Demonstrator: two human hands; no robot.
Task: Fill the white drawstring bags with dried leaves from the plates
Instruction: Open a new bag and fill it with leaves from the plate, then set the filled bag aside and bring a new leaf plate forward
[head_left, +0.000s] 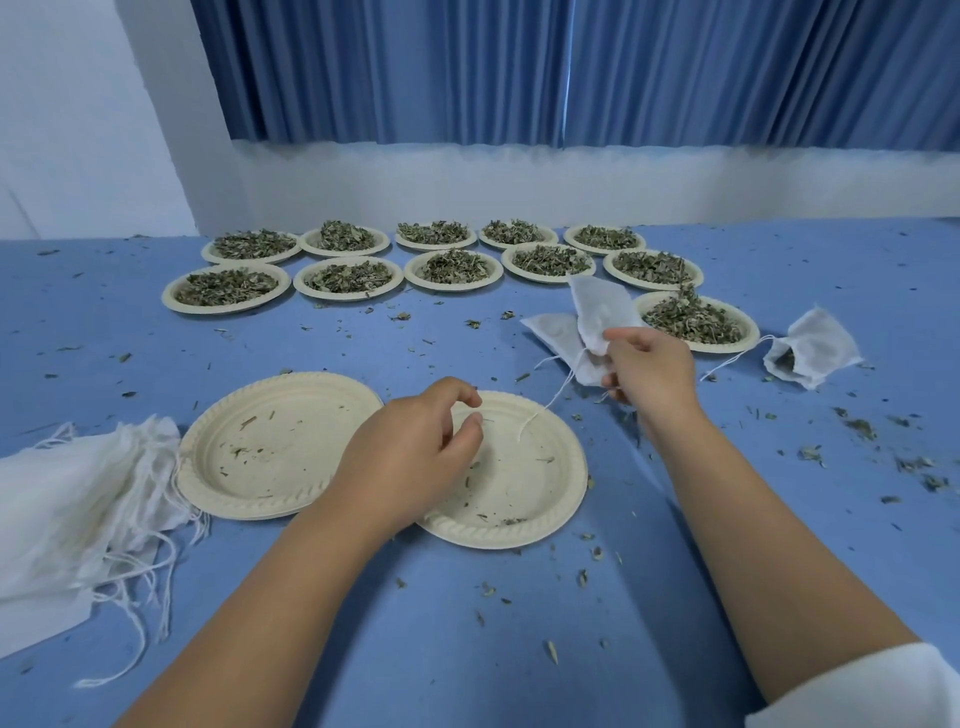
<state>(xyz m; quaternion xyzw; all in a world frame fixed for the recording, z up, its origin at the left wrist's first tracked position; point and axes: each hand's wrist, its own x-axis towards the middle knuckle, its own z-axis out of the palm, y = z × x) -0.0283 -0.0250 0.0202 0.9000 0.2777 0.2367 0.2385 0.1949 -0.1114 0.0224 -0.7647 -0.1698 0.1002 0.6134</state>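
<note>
My right hand pinches a white drawstring bag and holds it upright above the blue table, its string trailing down to the left. Another flat bag lies under it. My left hand hovers over a nearly bare plate with fingers loosely curled and nothing visibly in them. A second nearly bare plate sits to its left. A plate heaped with dried leaves stands just right of the held bag. A partly filled bag lies further right.
Two rows of several leaf-filled plates line the far side of the table. A pile of empty drawstring bags with loose strings lies at the left edge. Leaf crumbs are scattered across the blue tabletop, thicker on the right.
</note>
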